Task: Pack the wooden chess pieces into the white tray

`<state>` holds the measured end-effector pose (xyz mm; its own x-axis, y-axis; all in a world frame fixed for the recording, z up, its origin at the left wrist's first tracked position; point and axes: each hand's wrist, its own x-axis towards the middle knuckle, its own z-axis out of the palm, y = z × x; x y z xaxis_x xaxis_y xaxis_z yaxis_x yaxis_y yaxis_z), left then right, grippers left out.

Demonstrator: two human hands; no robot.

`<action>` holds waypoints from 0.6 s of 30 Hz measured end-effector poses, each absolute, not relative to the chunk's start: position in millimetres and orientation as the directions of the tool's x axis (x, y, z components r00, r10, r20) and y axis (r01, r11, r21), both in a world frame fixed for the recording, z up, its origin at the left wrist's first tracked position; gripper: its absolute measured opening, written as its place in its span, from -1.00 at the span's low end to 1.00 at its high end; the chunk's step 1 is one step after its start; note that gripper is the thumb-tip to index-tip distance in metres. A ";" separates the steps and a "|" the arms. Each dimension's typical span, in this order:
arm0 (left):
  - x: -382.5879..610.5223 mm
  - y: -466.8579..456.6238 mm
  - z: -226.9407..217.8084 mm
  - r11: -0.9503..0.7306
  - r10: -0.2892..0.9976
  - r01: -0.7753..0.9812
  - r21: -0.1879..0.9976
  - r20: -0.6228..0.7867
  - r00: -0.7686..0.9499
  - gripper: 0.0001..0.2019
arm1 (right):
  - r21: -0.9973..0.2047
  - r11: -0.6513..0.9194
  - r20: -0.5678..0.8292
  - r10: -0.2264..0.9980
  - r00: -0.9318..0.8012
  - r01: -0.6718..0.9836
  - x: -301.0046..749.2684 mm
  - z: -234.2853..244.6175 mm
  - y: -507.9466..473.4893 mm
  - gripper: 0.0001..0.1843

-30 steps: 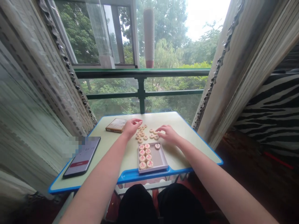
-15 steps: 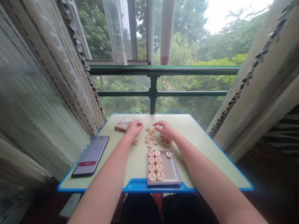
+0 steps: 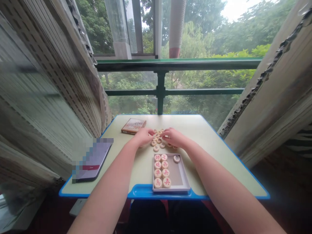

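Note:
A pile of round wooden chess pieces lies mid-table. My left hand rests on the pile's left side, fingers curled over pieces. My right hand sits on the pile's right side, fingers bent down onto pieces; the fingertips of both hands nearly meet. What either hand grips is hidden. Nearer me, a shallow grey box tray holds several pieces with red and dark characters, lined up in its left half.
A box lid lies at the table's far left. A phone lies near the left edge. The table has a blue rim; curtains hang on both sides, and a green railing and window stand beyond.
Both hands have drawn together over the pile. The left hand moved right from the table's left part, and the stray piece left of the pile is out of sight.

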<state>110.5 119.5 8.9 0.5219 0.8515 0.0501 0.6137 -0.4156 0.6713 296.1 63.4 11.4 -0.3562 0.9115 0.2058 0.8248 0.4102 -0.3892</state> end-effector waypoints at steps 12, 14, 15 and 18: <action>110.0 114.7 13.0 -0.422 0.813 0.644 0.638 -0.047 0.580 -0.73 | -0.296 0.301 0.150 0.952 -0.267 0.907 294.0 17.9 56.5 -0.83; 109.1 116.9 11.5 -0.419 0.815 0.642 0.641 -0.045 0.578 -0.73 | -0.271 0.284 0.152 0.956 -0.251 0.920 294.2 18.6 55.8 -0.82; 108.8 118.2 10.8 -0.419 0.822 0.648 0.635 -0.038 0.569 -0.73 | -0.262 0.280 0.153 0.957 -0.246 0.924 294.0 18.9 55.4 -0.81; 109.4 121.6 8.1 -0.421 0.852 0.684 0.596 0.001 0.523 -0.77 | -0.260 0.277 0.162 0.957 -0.241 0.925 293.0 19.1 54.4 -0.78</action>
